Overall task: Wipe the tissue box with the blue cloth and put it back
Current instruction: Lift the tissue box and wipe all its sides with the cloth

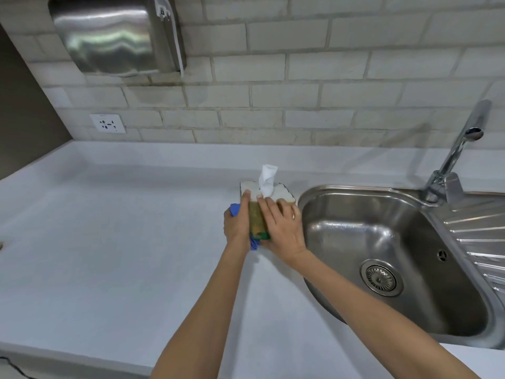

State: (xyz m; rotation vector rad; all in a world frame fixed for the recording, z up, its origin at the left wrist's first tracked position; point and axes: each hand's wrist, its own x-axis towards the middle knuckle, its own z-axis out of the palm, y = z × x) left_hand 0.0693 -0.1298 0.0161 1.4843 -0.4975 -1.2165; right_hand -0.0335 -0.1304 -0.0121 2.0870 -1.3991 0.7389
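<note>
A cube tissue box with a white top and a yellow-green side stands on the white counter just left of the sink, a white tissue sticking up from it. My left hand presses the blue cloth against the box's left side; cloth also shows below the hand. My right hand grips the box from the right and front, fingers over its top edge.
A steel sink with a drain and a tall tap lies right of the box. A wall socket and a steel dispenser are on the tiled wall. The white counter stretches left.
</note>
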